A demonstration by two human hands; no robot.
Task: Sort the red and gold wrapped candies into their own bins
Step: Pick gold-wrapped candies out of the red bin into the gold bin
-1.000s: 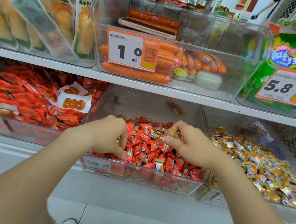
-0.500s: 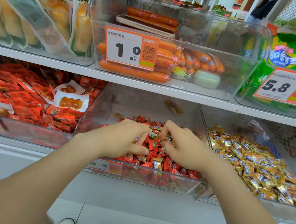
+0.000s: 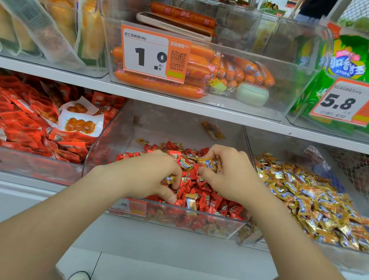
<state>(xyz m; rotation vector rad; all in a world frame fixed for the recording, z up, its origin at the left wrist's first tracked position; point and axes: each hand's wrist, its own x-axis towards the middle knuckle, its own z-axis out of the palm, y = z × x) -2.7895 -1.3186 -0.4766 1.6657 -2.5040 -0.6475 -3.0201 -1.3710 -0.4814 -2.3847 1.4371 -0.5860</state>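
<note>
- Both hands are down in the middle clear bin, which is full of red candies with some gold ones mixed in.
- The bin to its right holds the big pile of gold candies. The two bins sit side by side and touch.
- The left hand is curled, with its fingertips pressed around a gold candy near the front of the red pile.
- The right hand pinches another gold candy between thumb and fingers, farther back in the pile.
- This looks like the picking-out step: finding gold ones that do not belong with the red.
- Next, each hand needs to lift its candy clear, carry it over the wall and drop it on the gold pile.
- More gold ones sit by the front wall, so the job is not done yet.
</note>
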